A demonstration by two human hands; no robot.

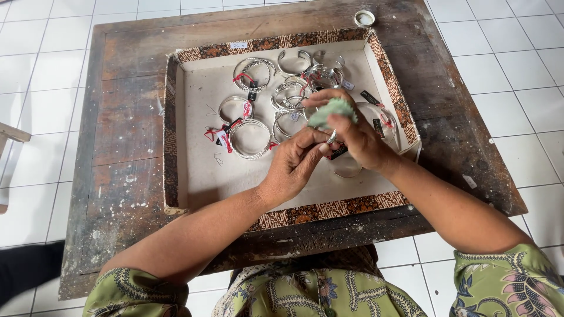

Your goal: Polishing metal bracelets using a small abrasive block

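Your garment is olive-green with a batik floral pattern. Short sleeves (135, 290) end above the elbows; forearms are bare. Pink and blue flowers mark the sleeve at lower right of the frame.

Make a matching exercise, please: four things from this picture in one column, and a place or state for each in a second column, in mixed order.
Things:
1. pale green cloth
2. small silver ring
3. small round white lid
4. bangle with red tag

Places or states:
A. lying at the far side of the tray
B. bunched in the right hand
C. on the wooden table, outside the tray
D. pinched at the fingertips of the left hand

Pairs: 1-B, 2-D, 3-C, 4-A
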